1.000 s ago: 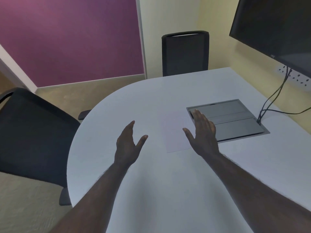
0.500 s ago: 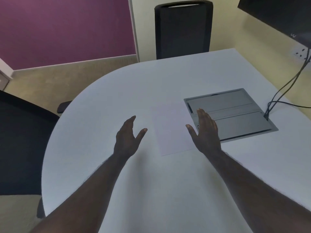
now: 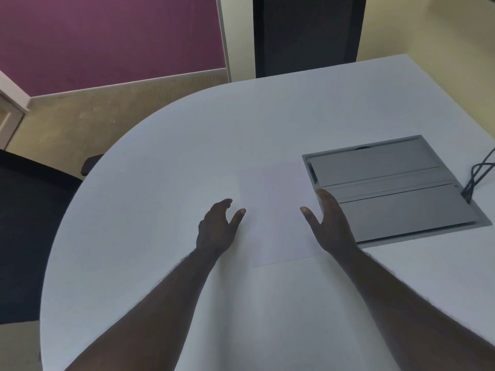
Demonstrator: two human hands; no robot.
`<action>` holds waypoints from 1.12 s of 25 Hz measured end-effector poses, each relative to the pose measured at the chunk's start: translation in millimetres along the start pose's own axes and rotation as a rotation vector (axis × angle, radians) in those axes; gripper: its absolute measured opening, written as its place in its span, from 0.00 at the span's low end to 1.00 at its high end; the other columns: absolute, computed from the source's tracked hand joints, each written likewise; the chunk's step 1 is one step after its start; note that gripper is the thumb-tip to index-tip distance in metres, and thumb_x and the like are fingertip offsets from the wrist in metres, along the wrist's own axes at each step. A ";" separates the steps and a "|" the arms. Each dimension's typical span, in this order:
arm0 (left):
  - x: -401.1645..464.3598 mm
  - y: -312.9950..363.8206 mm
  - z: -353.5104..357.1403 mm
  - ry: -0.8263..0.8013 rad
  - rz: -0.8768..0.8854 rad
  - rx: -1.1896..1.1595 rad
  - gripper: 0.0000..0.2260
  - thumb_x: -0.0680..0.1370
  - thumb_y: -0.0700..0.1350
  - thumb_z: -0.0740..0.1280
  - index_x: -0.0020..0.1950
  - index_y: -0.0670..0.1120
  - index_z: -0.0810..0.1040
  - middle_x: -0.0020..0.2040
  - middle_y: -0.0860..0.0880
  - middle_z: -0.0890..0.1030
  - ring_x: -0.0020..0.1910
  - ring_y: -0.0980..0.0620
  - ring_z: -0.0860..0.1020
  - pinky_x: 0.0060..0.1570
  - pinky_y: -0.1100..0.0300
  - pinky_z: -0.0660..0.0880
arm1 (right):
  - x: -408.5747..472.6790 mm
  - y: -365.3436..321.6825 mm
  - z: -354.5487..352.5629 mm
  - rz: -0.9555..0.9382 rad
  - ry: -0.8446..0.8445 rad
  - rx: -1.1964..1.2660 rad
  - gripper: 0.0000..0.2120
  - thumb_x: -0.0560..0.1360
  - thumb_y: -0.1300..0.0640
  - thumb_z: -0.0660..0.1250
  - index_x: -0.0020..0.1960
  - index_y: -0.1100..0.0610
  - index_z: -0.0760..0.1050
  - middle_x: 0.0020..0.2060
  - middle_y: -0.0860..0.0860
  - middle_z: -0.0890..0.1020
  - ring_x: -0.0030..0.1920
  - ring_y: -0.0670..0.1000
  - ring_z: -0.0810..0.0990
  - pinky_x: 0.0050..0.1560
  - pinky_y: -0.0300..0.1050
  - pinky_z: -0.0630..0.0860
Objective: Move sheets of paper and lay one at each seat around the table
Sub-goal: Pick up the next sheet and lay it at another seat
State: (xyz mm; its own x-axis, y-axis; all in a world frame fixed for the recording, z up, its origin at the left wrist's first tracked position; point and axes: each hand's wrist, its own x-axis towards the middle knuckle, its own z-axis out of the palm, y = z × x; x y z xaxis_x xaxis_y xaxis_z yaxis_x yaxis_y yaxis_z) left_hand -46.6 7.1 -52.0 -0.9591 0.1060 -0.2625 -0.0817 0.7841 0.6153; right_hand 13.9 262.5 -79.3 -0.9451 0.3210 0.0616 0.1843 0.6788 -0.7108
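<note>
A pale sheet of paper [image 3: 273,210] lies flat on the white table [image 3: 166,162], just left of the grey cable hatch. My left hand [image 3: 217,228] hovers at the sheet's left edge, fingers apart and empty. My right hand [image 3: 330,223] is at the sheet's right edge, palm turned inward, fingers spread, holding nothing. Whether there is one sheet or a stack I cannot tell. Whether either hand touches the paper is unclear.
A grey cable hatch [image 3: 388,188] is set into the table at right, with black cables [image 3: 479,172] leading off its far corner. One black chair [image 3: 308,33] stands at the far edge, another [image 3: 29,223] at the left. Carpet and a purple wall panel lie beyond.
The view has tilted down and closer to the table. Both hands have drawn nearer to the sheet's two sides; the paper has not moved.
</note>
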 end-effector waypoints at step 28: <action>42.1 25.1 65.3 0.092 -0.413 -0.403 0.20 0.75 0.43 0.63 0.27 0.45 0.58 0.33 0.50 0.61 0.28 0.48 0.57 0.29 0.59 0.53 | 7.6 50.2 32.8 0.149 -0.048 0.096 0.23 0.71 0.60 0.73 0.64 0.58 0.72 0.49 0.52 0.74 0.36 0.49 0.76 0.38 0.24 0.69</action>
State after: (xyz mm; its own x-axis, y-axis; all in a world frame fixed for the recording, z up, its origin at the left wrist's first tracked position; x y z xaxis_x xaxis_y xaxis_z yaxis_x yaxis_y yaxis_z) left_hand -71.3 71.2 -96.1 -0.8440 -0.2262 -0.4864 -0.5332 0.4525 0.7148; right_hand 7.1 277.3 -137.5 -0.9215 0.3797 -0.0818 0.2990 0.5590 -0.7733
